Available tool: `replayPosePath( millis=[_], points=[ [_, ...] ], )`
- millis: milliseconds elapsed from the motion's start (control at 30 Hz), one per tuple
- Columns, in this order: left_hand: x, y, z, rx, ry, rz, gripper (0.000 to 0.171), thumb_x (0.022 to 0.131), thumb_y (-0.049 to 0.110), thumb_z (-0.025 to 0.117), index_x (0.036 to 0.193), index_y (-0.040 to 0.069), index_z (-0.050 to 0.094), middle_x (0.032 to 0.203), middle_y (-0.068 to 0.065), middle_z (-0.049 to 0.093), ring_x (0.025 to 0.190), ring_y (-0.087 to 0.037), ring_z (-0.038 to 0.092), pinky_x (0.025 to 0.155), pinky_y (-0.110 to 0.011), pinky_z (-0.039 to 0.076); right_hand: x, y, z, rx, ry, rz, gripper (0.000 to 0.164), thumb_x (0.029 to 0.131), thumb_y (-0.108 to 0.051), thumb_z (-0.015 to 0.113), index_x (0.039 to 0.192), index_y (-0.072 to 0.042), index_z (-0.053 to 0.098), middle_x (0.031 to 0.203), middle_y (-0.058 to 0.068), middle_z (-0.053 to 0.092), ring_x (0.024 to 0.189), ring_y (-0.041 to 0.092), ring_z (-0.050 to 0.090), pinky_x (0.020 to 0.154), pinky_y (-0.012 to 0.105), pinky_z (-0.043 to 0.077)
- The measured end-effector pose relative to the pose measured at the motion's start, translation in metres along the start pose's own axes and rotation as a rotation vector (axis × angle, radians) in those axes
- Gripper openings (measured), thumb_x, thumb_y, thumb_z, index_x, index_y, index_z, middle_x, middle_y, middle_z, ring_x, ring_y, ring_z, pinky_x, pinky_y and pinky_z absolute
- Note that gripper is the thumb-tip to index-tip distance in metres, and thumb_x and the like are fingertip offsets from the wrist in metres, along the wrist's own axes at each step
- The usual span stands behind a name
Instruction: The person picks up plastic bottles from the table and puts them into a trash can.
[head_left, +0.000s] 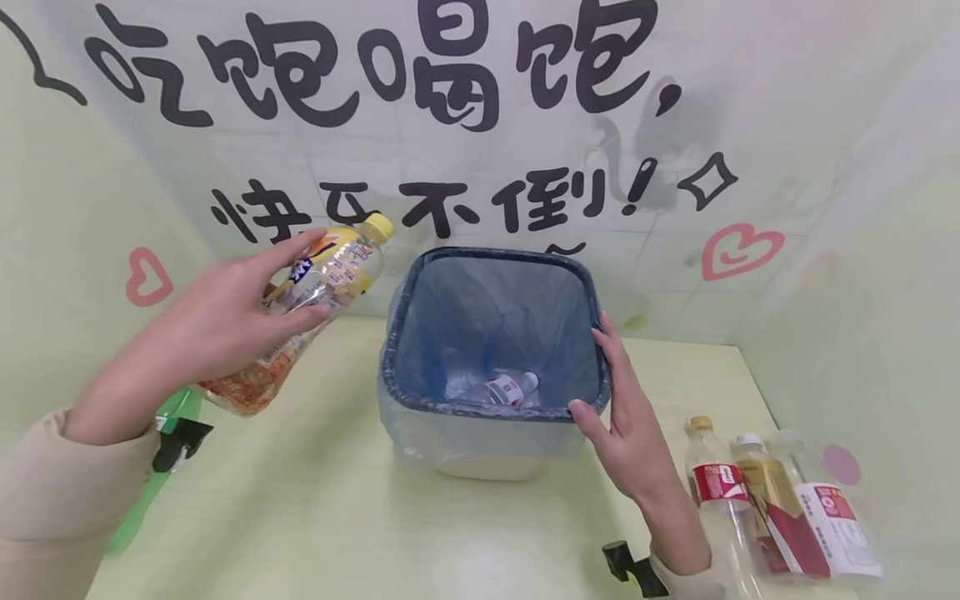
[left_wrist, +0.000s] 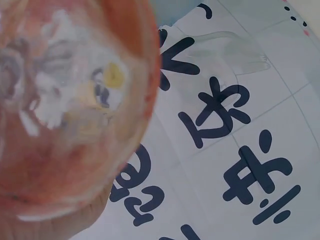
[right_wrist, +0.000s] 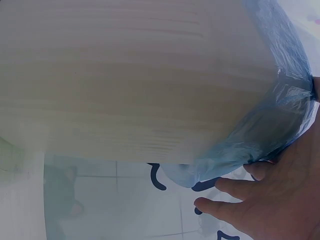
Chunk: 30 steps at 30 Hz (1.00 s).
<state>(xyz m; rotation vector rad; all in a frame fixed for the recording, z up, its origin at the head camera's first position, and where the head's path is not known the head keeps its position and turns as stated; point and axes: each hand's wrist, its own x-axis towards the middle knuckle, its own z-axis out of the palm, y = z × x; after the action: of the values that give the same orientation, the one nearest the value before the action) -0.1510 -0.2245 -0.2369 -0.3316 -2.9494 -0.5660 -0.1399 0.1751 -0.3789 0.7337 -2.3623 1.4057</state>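
Observation:
My left hand [head_left: 217,308] grips a clear plastic bottle [head_left: 330,271] with a yellow cap and orange-brown contents. It is tilted, cap up toward the bin, and held left of it. In the left wrist view the bottle's base [left_wrist: 75,125] fills the left side. A pale bin [head_left: 487,468], lined with a blue plastic bag [head_left: 420,433], stands upright in the middle. Inside it lies a small clear bottle [head_left: 504,389] with a white and red label. My right hand [head_left: 633,425] holds the bin's right front rim, thumb over the edge; its fingers [right_wrist: 225,209] show beside the bag.
Several empty-looking bottles lie at the right: one with a red label [head_left: 720,483], one gold and red [head_left: 780,508], one white-labelled [head_left: 840,525]. A green bottle [head_left: 142,508] lies partly behind the left sleeve. A wall with black lettering [head_left: 442,92] rises behind the table [head_left: 322,500].

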Motion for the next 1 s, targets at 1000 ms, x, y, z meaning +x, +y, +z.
replayPosePath(
  millis=[1000],
  points=[
    [0.022, 0.038, 0.01, 0.013, -0.033, 0.079, 0.081, 0.091, 0.037, 0.071, 0.158, 0.03, 0.027, 0.104, -0.017, 0.065, 0.067, -0.023, 0.052, 0.053, -0.035, 0.044, 0.001, 0.0, -0.004, 0.011, -0.006, 0.016, 0.075, 0.093, -0.015, 0.065, 0.157, -0.017, 0.027, 0.165, -0.006, 0.014, 0.151, 0.018, 0.014, 0.119, 0.031, 0.018]
  ],
)
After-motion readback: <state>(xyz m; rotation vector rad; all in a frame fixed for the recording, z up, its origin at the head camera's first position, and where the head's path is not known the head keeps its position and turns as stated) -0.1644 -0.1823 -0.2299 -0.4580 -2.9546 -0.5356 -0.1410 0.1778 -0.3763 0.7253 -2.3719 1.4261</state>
